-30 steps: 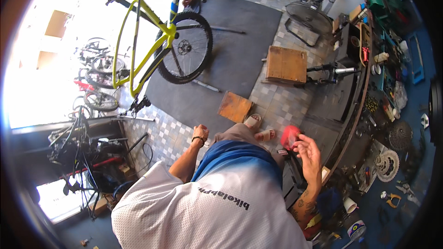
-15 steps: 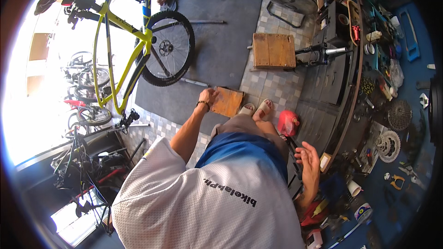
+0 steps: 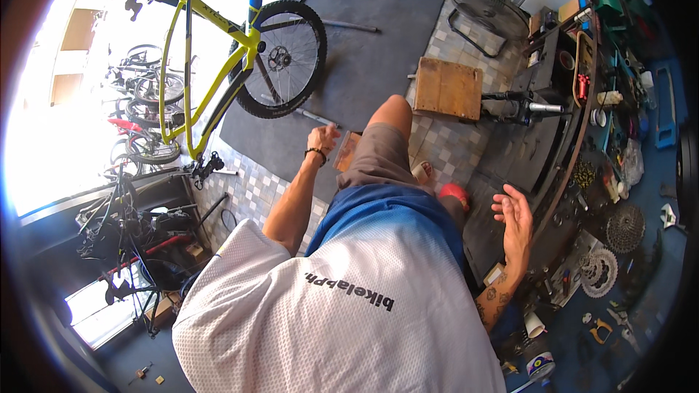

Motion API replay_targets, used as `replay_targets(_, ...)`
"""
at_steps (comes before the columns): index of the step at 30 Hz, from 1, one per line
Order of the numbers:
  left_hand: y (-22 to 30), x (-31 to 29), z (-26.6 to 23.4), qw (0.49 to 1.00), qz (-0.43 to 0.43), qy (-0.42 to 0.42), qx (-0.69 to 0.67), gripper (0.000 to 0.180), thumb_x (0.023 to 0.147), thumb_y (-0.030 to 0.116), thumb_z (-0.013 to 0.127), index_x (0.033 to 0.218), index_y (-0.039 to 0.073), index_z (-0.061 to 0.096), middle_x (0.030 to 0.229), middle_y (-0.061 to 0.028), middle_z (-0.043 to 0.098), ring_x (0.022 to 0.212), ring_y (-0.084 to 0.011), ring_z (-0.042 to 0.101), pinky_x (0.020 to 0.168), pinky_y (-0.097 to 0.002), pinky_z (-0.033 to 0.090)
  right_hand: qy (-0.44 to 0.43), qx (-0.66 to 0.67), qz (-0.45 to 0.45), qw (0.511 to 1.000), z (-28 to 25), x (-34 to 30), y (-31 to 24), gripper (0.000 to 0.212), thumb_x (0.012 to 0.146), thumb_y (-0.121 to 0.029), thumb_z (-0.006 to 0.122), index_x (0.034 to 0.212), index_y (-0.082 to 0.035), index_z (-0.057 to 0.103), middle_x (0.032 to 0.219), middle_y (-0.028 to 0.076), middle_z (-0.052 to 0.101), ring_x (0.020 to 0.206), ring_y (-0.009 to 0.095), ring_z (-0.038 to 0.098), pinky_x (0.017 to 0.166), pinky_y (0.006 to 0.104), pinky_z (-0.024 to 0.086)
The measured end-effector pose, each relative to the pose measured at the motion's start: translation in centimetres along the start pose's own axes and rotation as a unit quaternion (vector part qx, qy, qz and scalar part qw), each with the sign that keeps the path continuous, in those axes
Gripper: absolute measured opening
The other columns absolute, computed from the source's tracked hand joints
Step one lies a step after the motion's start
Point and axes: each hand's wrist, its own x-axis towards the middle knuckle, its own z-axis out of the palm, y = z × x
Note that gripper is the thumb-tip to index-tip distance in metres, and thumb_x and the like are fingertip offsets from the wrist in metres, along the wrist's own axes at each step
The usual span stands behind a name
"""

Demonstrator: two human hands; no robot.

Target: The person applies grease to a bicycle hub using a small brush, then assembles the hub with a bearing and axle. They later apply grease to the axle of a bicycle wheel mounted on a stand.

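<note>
My left hand [image 3: 322, 141], with a dark bracelet at the wrist, hangs in the air beside a low wooden stool [image 3: 347, 153], which my raised knee partly covers. Its fingertips are smeared by motion, and no object shows in it. On the other side, my right hand [image 3: 515, 227] is held up with the fingers apart and nothing in it, close to the workbench edge. Ahead and to the left, a yellow and black bicycle frame [image 3: 244, 38] with its rear wheel [image 3: 279, 58] stands apart from both hands.
A wooden box [image 3: 448, 87] and a suspension fork [image 3: 524, 107] lie ahead right. Behind them stands a floor fan [image 3: 486, 11]. The cluttered workbench [image 3: 611, 182] runs along my right, with a red container [image 3: 455, 193] low beside it. A dark mat [image 3: 364, 65] covers the tiled floor.
My left knee has risen forward and now hides much of the low stool. My right hand has moved up and outward. The surroundings have shifted slightly in the view.
</note>
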Motion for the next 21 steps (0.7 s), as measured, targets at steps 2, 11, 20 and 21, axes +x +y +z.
replay_targets(2, 1.4, 3.0, -0.7, 0.997, 0.062, 0.046, -0.002, 0.045, 0.106, 0.042, 0.056, 0.108, 0.003, 0.079, 0.09, -0.0113, 0.079, 0.067, -0.0196, 0.074, 0.062, -0.0352, 0.058, -0.008, -0.003, 0.01, 1.0, 0.7, 1.5, -0.3, 0.039, 0.113, -0.028, 0.057, 0.143, -0.003, 0.061, 0.118, 0.009, 0.073, 0.1, 0.014, 0.068, 0.086, 0.0292, 0.053)
replay_targets(11, 12.0, 26.5, -6.0, 0.951, 0.16, 0.154, 0.215, 0.043, 0.097, 0.034, 0.07, 0.127, 0.004, 0.071, 0.129, -0.0258, 0.071, 0.12, -0.0438, 0.067, 0.102, -0.0499, 0.054, 0.042, 0.045, 0.081, 0.995, 7.3, 14.4, 0.9, 0.036, 0.112, -0.025, 0.059, 0.141, -0.005, 0.063, 0.114, 0.008, 0.075, 0.096, 0.014, 0.069, 0.08, 0.0284, 0.055)
replay_targets(20, 13.9, 54.0, -24.7, 0.766, -0.013, 0.351, 0.539, 0.089, 0.096, 0.071, 0.059, 0.15, 0.0, 0.052, 0.152, -0.0281, 0.053, 0.142, -0.0439, 0.051, 0.111, -0.0562, 0.048, -0.106, -0.215, 0.279, 0.93, 32.0, 33.1, 28.2, 0.058, 0.093, -0.049, 0.081, 0.128, -0.006, 0.068, 0.103, 0.02, 0.076, 0.095, 0.033, 0.076, 0.084, 0.0429, 0.061)
replay_targets(21, 13.6, 54.9, -26.3, 0.68, 0.031, 0.421, 0.6, 0.097, 0.096, 0.078, 0.052, 0.156, 0.002, 0.048, 0.157, -0.0281, 0.05, 0.145, -0.0441, 0.05, 0.112, -0.0552, 0.047, -0.178, -0.299, 0.277, 0.896, 34.9, 32.9, 30.4, 0.084, 0.08, -0.064, 0.084, 0.137, -0.006, 0.065, 0.127, 0.028, 0.069, 0.117, 0.042, 0.07, 0.096, 0.0513, 0.058)
